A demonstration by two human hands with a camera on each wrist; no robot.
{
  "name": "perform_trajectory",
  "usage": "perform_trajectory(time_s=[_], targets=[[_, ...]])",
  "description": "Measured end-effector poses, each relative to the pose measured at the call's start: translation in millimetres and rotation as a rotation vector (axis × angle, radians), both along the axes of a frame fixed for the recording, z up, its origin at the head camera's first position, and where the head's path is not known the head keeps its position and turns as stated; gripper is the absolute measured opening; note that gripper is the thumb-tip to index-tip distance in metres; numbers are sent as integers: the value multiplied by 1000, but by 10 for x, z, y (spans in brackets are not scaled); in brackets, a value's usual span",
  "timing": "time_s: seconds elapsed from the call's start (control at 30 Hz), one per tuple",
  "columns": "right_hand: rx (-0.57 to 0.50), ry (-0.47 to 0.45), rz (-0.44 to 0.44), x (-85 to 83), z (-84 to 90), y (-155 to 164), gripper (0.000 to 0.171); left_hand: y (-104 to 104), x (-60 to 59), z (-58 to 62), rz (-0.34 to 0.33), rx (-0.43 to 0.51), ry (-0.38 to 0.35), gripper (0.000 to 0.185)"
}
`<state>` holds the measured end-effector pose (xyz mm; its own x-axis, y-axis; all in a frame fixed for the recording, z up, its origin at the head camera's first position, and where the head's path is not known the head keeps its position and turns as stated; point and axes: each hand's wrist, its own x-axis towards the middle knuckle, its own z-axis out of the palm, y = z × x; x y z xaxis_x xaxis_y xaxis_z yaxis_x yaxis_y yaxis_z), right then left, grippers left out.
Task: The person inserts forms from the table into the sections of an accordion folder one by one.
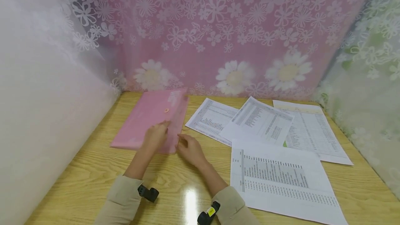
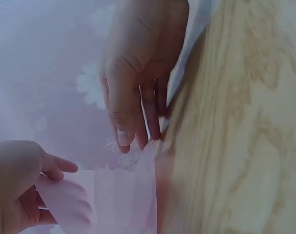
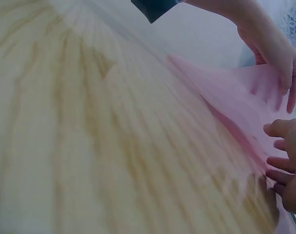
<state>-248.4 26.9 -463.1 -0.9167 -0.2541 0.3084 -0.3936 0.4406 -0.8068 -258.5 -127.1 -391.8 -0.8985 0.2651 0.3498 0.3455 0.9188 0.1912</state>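
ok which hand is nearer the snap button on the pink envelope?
Left. The left hand rests on the pink envelope, just below its snap button. The right hand sits at the envelope's near right edge, farther from the button.

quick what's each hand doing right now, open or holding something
Left hand: fingers straight, pressing flat on the pink envelope.
Right hand: fingers curled at the envelope's near edge; whether it grips the edge cannot be told.

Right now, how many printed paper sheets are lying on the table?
4. One lies beside the pink folder, one overlaps it at centre, one is far right, and one is nearest. More may be hidden beneath.
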Motion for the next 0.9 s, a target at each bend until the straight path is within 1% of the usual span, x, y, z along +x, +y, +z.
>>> perform_trajectory(time_s=[0.1, 0.13, 0.2, 0.27, 0.37, 0.43, 0.57, 0.63, 0.77, 0.83, 0.9], targets=[[-247, -121, 11, 7, 2, -49, 49, -22, -17, 37, -13, 67, 42, 30], [-318, -158, 11, 12, 3, -65, 54, -30, -22, 55, -19, 90, 43, 30], [-451, -234, 20, 19, 6, -93, 62, -50, -31, 93, -27, 149, 15, 31], [-547, -306, 21, 20, 2, -108, 67, -81, -42, 127, -30, 204, -34, 31], [-644, -395, 26, 13, -10, -109, 71, -146, -55, 161, -41, 307, -106, 32], [-677, -428, 34, 6, -12, -102, 69, -197, -66, 177, -53, 384, -158, 32], [-677, -441, 42, 12, 0, -90, 64, -293, -83, 205, -61, 500, -240, 34], [-663, -436, 34, 19, 3, -87, 63, -328, -87, 219, -60, 518, -247, 34], [-659, -447, 25, 28, 12, -84, 63, -394, -99, 224, -66, 533, -237, 35], [-666, -452, 30, 33, 23, -83, 64, -432, -113, 211, -93, 546, -242, 35], [-666, -459, 34, 46, 56, -81, 64, -470, -132, 188, -135, 555, -246, 34]])
